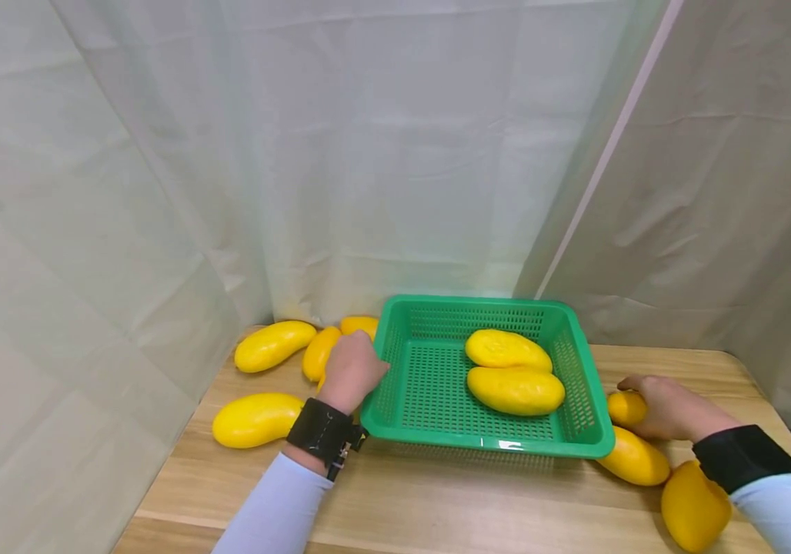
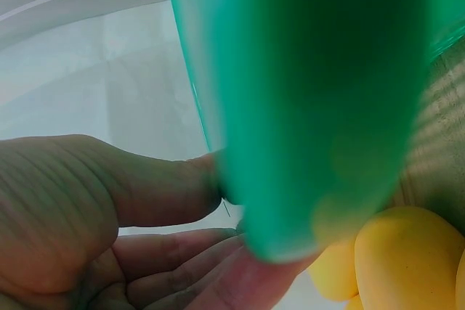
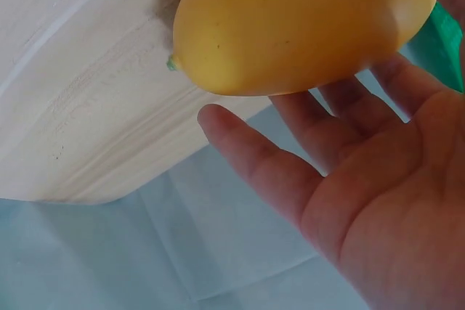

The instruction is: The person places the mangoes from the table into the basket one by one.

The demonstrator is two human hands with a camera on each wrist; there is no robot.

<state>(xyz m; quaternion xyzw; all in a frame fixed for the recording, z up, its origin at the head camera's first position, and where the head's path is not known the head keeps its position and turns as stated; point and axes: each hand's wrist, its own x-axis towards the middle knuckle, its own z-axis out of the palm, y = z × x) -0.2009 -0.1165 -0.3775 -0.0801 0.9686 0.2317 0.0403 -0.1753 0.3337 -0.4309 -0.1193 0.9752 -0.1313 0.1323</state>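
This looks like a staged recording booth rather than a home or shop: pale curtains [image 1: 382,154] hang close on three sides of a small wooden counter [image 1: 437,500], which bears only a green basket [image 1: 485,445] and identical yellow mangoes [image 1: 257,419].

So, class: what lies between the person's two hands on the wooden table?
In the head view, the green plastic mesh basket lies between the left hand and the right hand, with two yellow mangoes inside it.
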